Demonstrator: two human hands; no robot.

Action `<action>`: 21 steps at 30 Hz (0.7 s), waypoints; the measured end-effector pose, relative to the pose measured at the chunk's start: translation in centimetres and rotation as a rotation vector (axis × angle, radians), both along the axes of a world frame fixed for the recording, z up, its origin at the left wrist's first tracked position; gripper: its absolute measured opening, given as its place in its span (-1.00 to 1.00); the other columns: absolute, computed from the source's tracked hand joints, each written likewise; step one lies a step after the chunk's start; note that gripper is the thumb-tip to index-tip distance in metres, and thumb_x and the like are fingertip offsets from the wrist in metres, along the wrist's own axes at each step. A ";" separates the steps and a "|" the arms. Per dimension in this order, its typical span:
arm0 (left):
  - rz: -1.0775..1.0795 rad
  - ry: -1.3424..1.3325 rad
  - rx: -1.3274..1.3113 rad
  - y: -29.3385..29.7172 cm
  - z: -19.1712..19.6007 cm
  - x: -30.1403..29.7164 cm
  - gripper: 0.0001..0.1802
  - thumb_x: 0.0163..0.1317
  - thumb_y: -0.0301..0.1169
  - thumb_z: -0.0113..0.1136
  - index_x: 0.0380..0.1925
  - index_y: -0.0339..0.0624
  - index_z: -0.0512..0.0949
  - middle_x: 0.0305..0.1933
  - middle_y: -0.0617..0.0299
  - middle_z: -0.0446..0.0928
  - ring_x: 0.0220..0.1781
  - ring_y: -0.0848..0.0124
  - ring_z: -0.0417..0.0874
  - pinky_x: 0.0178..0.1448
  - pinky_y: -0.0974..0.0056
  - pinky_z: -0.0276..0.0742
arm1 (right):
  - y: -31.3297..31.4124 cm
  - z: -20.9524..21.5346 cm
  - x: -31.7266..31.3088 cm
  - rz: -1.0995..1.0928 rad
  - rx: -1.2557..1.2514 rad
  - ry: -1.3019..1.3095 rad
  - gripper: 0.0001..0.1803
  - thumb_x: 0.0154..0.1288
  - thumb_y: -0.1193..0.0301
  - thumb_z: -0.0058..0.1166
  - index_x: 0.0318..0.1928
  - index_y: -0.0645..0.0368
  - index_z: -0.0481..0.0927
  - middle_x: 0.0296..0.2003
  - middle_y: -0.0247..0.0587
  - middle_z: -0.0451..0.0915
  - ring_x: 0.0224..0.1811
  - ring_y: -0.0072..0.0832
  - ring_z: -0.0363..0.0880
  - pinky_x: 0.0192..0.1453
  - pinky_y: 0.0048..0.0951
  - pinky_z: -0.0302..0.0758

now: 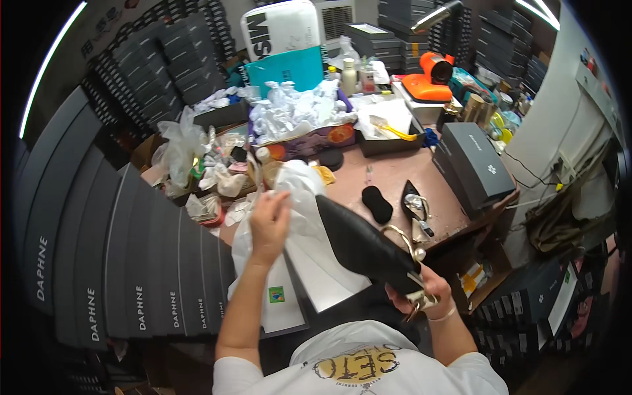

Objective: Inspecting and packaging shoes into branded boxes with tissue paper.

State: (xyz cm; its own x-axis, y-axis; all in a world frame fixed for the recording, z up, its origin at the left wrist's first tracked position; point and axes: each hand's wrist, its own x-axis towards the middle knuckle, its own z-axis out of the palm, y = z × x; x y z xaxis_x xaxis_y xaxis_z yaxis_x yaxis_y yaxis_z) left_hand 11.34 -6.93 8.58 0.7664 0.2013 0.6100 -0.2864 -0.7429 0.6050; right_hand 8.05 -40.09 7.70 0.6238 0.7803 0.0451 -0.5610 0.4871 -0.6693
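Gripping white tissue paper (299, 217) in left hand (268, 220), right hand (421, 289) clasping black pointed shoe (365, 247), second shoe (413, 207) on desk (388, 174)

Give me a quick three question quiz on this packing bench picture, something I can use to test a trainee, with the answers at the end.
1. True or false: the right hand grips the black shoe at its heel end.
2. Which does the left hand touch? A) white wrapping paper B) orange machine C) dark closed box
3. Fill in: a second black shoe lies on the ____.

Key
1. True; the toe points up and to the left.
2. A.
3. Table, right of a small black oval pad.
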 end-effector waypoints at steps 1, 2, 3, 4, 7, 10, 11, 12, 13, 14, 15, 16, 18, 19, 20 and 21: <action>-0.008 0.037 -0.103 -1.6 -0.1 -0.8 -0.65 0.14 -0.61 0.12 -0.03 -0.18 0.58 -0.31 0.28 0.38 -0.45 0.49 0.35 -0.37 0.42 0.29 | -0.3 0.7 -0.5 0.028 -0.084 -0.019 -0.13 -0.09 0.22 0.15 0.25 0.40 0.25 -0.20 0.03 0.54 -0.48 -0.46 0.53 -0.38 -0.50 0.51; -0.023 0.029 -0.153 -3.0 -0.6 -1.8 -0.61 0.13 -0.64 0.07 0.00 -0.21 0.57 -0.24 0.24 0.44 -0.44 0.52 0.34 -0.35 0.44 0.29 | 0.1 1.5 -0.8 0.048 -0.202 -0.106 -0.20 0.01 0.33 0.10 0.29 0.37 0.22 -0.21 -0.05 0.54 -0.40 -0.50 0.53 -0.27 -0.52 0.51; -0.023 0.010 -0.196 -4.4 -0.9 -3.0 -0.60 0.12 -0.67 0.02 0.00 -0.27 0.55 -0.08 0.13 0.50 -0.37 0.47 0.44 -0.28 0.44 0.37 | 0.7 1.3 -0.8 0.047 -0.291 -0.165 -0.24 0.07 0.37 0.06 0.31 0.35 0.21 -0.20 -0.10 0.53 -0.34 -0.52 0.52 -0.22 -0.53 0.50; -0.065 -0.030 -0.078 -5.7 -1.1 -4.3 -0.61 0.11 -0.69 -0.02 -0.03 -0.39 0.53 0.12 -0.02 0.48 -0.18 0.29 0.59 -0.12 0.36 0.49 | 1.6 0.5 -0.6 0.036 -0.386 -0.219 -0.29 0.13 0.41 0.02 0.32 0.33 0.20 -0.18 -0.14 0.53 -0.29 -0.53 0.51 -0.17 -0.54 0.48; -0.192 0.051 0.102 -7.2 -3.5 -7.3 -0.60 0.07 -0.72 -0.02 -0.01 -0.46 0.48 0.23 -0.12 0.41 0.04 0.03 0.59 0.03 0.20 0.53 | 5.0 -3.5 0.9 -0.226 -0.961 -0.865 -0.33 0.16 0.34 0.06 0.29 0.26 0.25 -0.19 -0.02 0.52 -0.28 -0.28 0.57 -0.18 -0.32 0.52; -0.114 0.109 0.125 -4.9 -4.9 -7.6 -0.55 0.05 -0.71 0.01 0.03 -0.41 0.45 0.26 -0.14 0.38 0.09 -0.06 0.55 0.04 0.13 0.55 | 6.3 -3.8 1.0 -0.308 -1.236 -1.240 -0.34 0.13 0.27 0.08 0.25 0.18 0.28 -0.27 0.19 0.46 -0.29 0.13 0.54 -0.17 -0.01 0.51; -0.111 0.113 0.128 -4.5 -4.9 -8.0 -0.53 0.05 -0.70 0.02 0.05 -0.36 0.45 0.26 -0.13 0.38 0.11 -0.06 0.54 0.04 0.12 0.56 | 6.5 -2.7 0.6 -0.209 -1.200 -1.295 -0.35 0.13 0.26 0.07 0.24 0.18 0.29 -0.28 0.17 0.46 -0.29 0.13 0.54 -0.17 -0.01 0.51; -0.123 0.137 0.126 -4.3 -4.9 -8.6 -0.50 0.04 -0.69 0.04 0.07 -0.31 0.45 0.26 -0.11 0.39 0.14 -0.06 0.53 0.04 0.11 0.57 | 6.6 -2.2 -0.4 -0.103 -1.175 -1.322 -0.36 0.13 0.26 0.06 0.23 0.18 0.30 -0.29 0.16 0.46 -0.29 0.12 0.54 -0.18 -0.02 0.52; -0.181 0.194 0.163 -4.7 -4.4 -9.0 -0.48 0.01 -0.68 0.07 0.07 -0.29 0.46 0.27 -0.06 0.39 0.04 0.01 0.59 -0.08 0.15 0.62 | 7.4 -1.8 -0.4 -0.014 -1.140 -1.386 -0.34 0.12 0.26 0.07 0.24 0.19 0.29 -0.23 0.20 0.48 -0.29 0.14 0.54 -0.17 -0.02 0.52; -0.255 0.105 0.290 -5.5 -3.7 -9.2 -0.46 -0.05 -0.68 0.10 0.06 -0.30 0.48 0.27 -0.02 0.40 -0.10 0.11 0.66 -0.20 0.21 0.63 | 7.7 -2.9 0.0 -0.033 -1.058 -1.323 -0.34 0.12 0.26 0.07 0.24 0.19 0.29 -0.22 0.20 0.49 -0.30 0.11 0.55 -0.18 -0.04 0.52; -0.331 0.080 0.327 -6.0 -3.5 -9.2 -0.46 -0.07 -0.68 0.12 0.04 -0.30 0.49 0.26 0.00 0.41 -0.16 0.17 0.68 -0.23 0.23 0.63 | 8.0 -4.8 1.2 -0.065 -0.982 -1.265 -0.35 0.12 0.26 0.07 0.23 0.19 0.30 -0.21 0.20 0.50 -0.32 0.07 0.56 -0.19 -0.06 0.52; -0.395 0.058 0.368 -6.1 -3.6 -9.5 -0.46 -0.08 -0.68 0.13 0.03 -0.30 0.51 0.26 0.02 0.43 -0.23 0.22 0.70 -0.27 0.25 0.63 | 8.2 -6.2 2.4 -0.091 -0.896 -1.212 -0.35 0.12 0.26 0.07 0.23 0.19 0.30 -0.21 0.21 0.51 -0.33 0.04 0.57 -0.19 -0.08 0.53; -0.306 0.059 0.380 -4.2 -4.3 -10.0 -0.46 -0.10 -0.68 0.15 0.02 -0.30 0.52 0.24 0.03 0.45 -0.30 0.26 0.70 -0.30 0.26 0.62 | 8.2 -6.0 3.8 -0.138 -0.645 -0.198 -0.57 0.26 0.28 0.01 0.08 0.23 0.43 -0.29 -0.16 0.58 -0.35 -0.41 0.54 -0.23 -0.32 0.54; -0.265 0.058 0.385 -3.5 -4.4 -10.0 -0.45 -0.12 -0.68 0.16 0.01 -0.30 0.53 0.23 0.04 0.46 -0.33 0.28 0.70 -0.32 0.27 0.61 | 7.9 -6.3 4.5 -0.078 -0.390 0.019 -0.60 0.29 0.28 0.01 0.06 0.24 0.42 -0.23 -0.18 0.57 -0.28 -0.45 0.54 -0.23 -0.39 0.52; -0.303 0.016 0.365 -3.9 -4.5 -10.3 -0.46 -0.12 -0.68 0.16 0.01 -0.31 0.54 0.23 0.04 0.46 -0.35 0.29 0.69 -0.34 0.28 0.60 | 7.7 -7.1 4.8 -0.008 -0.138 0.243 -0.61 0.31 0.27 0.01 0.04 0.24 0.41 -0.17 -0.20 0.56 -0.21 -0.49 0.54 -0.22 -0.47 0.50; -0.341 -0.019 0.340 -5.0 -4.6 -10.7 -0.47 -0.11 -0.68 0.16 0.00 -0.31 0.54 0.22 0.04 0.47 -0.36 0.30 0.69 -0.35 0.28 0.60 | 9.6 -6.5 3.7 -0.164 -0.196 0.222 -0.64 0.32 0.32 0.00 0.04 0.26 0.40 -0.16 -0.21 0.55 -0.22 -0.52 0.53 -0.19 -0.52 0.50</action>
